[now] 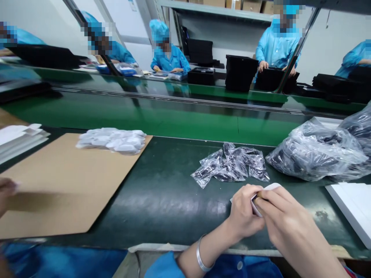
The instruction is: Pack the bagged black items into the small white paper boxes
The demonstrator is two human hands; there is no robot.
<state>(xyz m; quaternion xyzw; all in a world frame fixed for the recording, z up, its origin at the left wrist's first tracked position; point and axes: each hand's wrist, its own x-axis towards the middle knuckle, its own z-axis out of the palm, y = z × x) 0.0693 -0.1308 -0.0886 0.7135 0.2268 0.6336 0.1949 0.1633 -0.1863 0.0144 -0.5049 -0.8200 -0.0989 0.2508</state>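
Over the near edge of the dark green work surface, both hands meet around a small white box, largely covered by the fingers. My left hand, with a silver bangle on its wrist, is wrapped around the box from the left. My right hand is closed at the box's opening, fingertips pressed into it; something dark shows there, but I cannot make out what. Just beyond the hands lies a loose pile of black items in clear plastic bags.
A large clear bag of black items and white boxes lie at right. At left, a cardboard sheet bears white packets; a co-worker's hand is over it. Co-workers in blue work behind the green belt.
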